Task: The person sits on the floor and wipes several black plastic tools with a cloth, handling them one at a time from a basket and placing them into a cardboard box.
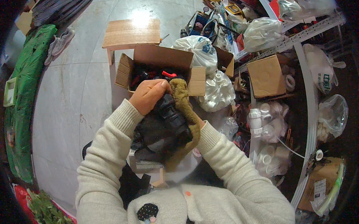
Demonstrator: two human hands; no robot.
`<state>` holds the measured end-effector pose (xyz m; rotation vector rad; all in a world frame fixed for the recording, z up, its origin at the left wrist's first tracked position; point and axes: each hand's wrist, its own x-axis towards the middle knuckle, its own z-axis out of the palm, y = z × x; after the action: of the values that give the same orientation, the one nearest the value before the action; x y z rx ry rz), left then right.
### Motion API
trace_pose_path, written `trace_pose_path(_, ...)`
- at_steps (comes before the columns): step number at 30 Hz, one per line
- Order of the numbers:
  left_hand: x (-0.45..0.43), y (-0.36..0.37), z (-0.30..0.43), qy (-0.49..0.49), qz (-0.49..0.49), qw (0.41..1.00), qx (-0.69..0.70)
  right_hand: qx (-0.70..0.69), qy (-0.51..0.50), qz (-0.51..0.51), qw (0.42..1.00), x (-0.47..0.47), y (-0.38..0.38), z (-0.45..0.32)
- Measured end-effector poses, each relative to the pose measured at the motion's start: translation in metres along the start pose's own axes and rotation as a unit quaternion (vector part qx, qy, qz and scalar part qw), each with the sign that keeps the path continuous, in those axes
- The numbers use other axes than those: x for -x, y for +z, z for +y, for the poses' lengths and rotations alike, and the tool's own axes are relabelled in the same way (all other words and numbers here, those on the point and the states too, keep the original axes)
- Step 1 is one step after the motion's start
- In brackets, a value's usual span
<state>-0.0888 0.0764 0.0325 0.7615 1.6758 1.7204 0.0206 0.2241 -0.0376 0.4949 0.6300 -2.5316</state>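
My left hand point(150, 94) is curled shut at the upper end of a black ribbed plastic fitting point(173, 118). An olive-green cloth point(187, 108) drapes along the right side of the fitting and hangs below it. Behind the cloth is my right hand point(202, 123); only a sliver near the cuff shows, and its fingers are hidden. Just beyond my hands stands an open cardboard box point(162, 57) with dark parts inside. Among them lies a bright red piece point(168, 74), perhaps a valve handle. More dark items below the fitting are too blurred to name.
A small wooden stool point(131, 33) stands past the box. Right of it sit white plastic bags point(216, 92) of fittings. Metal shelving point(307, 91) with bags and a cardboard carton point(266, 76) lines the right. A green-wrapped bundle point(28, 97) and shoes point(59, 43) lie left.
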Motion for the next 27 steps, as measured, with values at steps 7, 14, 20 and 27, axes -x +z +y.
trace_pose_path(7, -0.013, 0.008, 0.000, 0.047, 0.235, 0.971, -0.012, 0.080, -0.114, 0.082, 0.987, 0.018, 0.030, -0.024)
trace_pose_path(14, 0.011, 0.033, -0.006, 0.129, 0.128, 0.963, -0.200, 0.099, -0.259, 0.058, 0.959, 0.011, 0.039, -0.036)
trace_pose_path(20, 0.011, 0.032, -0.003, -0.020, 0.065, 0.998, 0.004, 0.109, -0.262, 0.059, 0.957, 0.024, 0.041, -0.049)
trace_pose_path(27, 0.017, 0.032, 0.018, 0.015, 0.016, 0.986, -0.168, 0.408, -0.387, 0.005, 0.827, 0.031, 0.034, -0.066)
